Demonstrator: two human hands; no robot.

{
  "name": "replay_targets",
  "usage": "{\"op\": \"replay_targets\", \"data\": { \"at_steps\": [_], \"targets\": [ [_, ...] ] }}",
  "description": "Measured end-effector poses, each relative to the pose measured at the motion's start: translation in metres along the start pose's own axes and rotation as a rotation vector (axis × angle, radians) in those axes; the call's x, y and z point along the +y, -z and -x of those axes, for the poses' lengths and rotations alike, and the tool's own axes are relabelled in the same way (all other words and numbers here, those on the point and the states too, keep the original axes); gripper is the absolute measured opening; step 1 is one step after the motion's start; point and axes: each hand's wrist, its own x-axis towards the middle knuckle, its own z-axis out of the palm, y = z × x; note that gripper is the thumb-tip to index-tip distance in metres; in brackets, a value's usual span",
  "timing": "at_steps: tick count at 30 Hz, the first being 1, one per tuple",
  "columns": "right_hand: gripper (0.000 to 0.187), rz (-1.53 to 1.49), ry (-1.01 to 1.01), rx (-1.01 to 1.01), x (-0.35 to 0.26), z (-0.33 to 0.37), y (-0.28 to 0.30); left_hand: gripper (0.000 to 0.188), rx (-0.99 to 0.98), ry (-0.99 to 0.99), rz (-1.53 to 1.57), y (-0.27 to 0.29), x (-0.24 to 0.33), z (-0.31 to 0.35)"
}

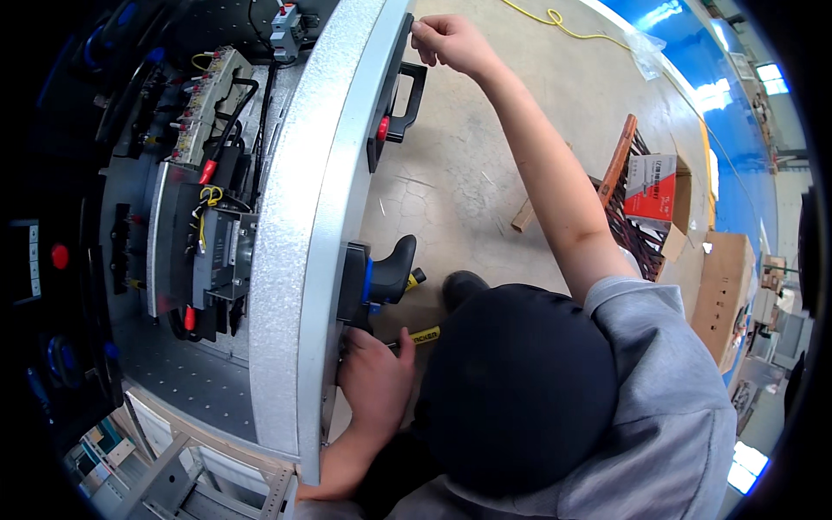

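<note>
Stretched far forward, my right hand [449, 43] has its fingers curled in a pinch at the upper end of a black mounting plate on the cabinet panel's edge [334, 191]. What is between those fingertips is too small to make out. Just below it, a black pull handle [407, 102] and a red button [382, 128] stick out from the panel. My left hand [374, 381] is closed low against the panel, thumb raised, beneath a black switch handle with a blue ring [390, 270]. Its fingertips are hidden. A yellow tool handle [425, 336] shows beside the thumb; I cannot tell whether I hold it.
Wiring and a terminal strip [204, 113] fill the open cabinet on the left. My dark-trousered knee [520, 390] is close in front. At right are a red-and-white carton [652, 189] and a brown box [721, 295]. A yellow cord [555, 17] crosses the concrete floor.
</note>
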Motion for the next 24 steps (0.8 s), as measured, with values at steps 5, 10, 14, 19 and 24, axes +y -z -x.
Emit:
{"op": "replay_targets", "data": {
  "at_steps": [5,10,14,19,24],
  "targets": [
    [0.033,0.339,0.270,0.293,0.006,0.008,-0.015,0.051,0.017,-0.012,0.081,-0.001,0.002,0.001],
    [0.031,0.224,0.166,0.367,0.032,0.021,-0.027,0.055,-0.033,0.032,0.190,0.002,0.003,-0.001],
    [0.027,-0.245,0.065,0.435,0.080,0.073,-0.087,0.052,0.105,-0.055,0.107,-0.006,0.000,-0.003],
    [0.042,-0.237,0.124,0.350,0.132,0.156,-0.171,0.042,0.367,-0.088,0.147,-0.013,-0.019,0.008],
    [0.039,-0.189,-0.186,0.012,0.151,0.206,-0.202,0.033,0.661,-0.588,-0.055,-0.056,-0.031,0.047]
  ]
}}
